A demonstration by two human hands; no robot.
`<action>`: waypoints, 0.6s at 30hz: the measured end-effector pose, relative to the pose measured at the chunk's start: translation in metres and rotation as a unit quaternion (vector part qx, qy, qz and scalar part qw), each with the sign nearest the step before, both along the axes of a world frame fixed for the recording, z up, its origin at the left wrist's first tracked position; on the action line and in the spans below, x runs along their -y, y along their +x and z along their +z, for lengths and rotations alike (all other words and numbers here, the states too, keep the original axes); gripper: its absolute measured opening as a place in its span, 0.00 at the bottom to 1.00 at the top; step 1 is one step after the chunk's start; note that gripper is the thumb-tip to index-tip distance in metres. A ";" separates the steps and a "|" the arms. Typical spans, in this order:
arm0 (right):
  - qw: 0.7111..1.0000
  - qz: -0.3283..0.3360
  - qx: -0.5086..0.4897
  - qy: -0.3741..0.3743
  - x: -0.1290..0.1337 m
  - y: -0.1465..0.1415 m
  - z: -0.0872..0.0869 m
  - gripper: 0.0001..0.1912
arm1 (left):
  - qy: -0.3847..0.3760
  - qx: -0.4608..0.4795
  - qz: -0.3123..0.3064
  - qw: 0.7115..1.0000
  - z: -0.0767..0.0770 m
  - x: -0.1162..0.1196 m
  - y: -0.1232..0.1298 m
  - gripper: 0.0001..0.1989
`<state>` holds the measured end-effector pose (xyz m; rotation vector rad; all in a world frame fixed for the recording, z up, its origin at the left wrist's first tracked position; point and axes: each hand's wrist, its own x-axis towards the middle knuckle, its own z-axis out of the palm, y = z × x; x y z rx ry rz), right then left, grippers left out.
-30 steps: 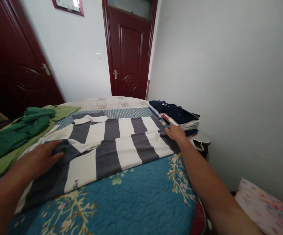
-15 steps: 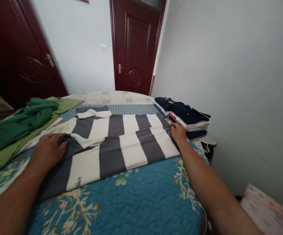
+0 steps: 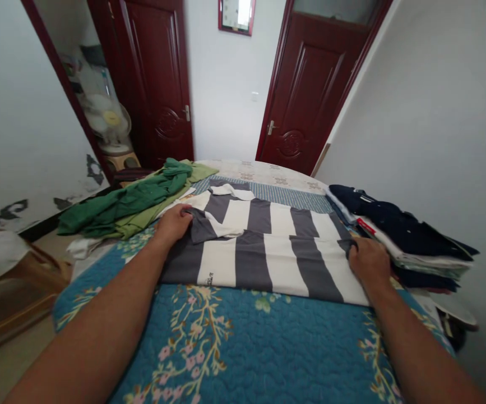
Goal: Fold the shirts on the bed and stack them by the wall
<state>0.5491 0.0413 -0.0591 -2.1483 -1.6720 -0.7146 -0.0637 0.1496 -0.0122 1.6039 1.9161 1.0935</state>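
Observation:
A grey and white striped shirt (image 3: 253, 261) lies across a blue floral quilt (image 3: 293, 336), its near side doubled over in a long flap. At the shirt's left end, my left hand (image 3: 174, 225) pinches a grey part of the cloth, fingers closed. My right hand (image 3: 369, 259) grips the flap's edge at the right end, its fingers closed on a grey corner. The white collar shows near the far left part of the shirt, and small dark lettering is visible near its front edge.
Green garments (image 3: 133, 202) lie heaped at the back left. A stack of folded clothes (image 3: 411, 230) stands beside my right hand. On the left are a wooden chair (image 3: 19, 280) and a fan (image 3: 107, 119). A wall rises on the right.
The view has swung left, bringing the fan and chair into sight. Both hands still hold the shirt; the cloth at my right hand now bends up into a small corner.

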 end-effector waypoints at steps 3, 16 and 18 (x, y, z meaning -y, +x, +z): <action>0.996 0.072 0.012 0.042 0.003 -0.018 0.009 0.19 | 0.007 0.261 -0.027 0.965 0.003 0.004 0.009 0.20; 0.884 0.441 -0.143 -0.054 -0.031 -0.324 0.038 0.34 | 0.021 0.598 -0.144 0.788 -0.003 0.010 0.043 0.19; 0.888 0.419 -0.178 -0.061 -0.046 -0.368 0.035 0.38 | 0.032 0.603 -0.183 0.776 0.000 0.014 0.042 0.22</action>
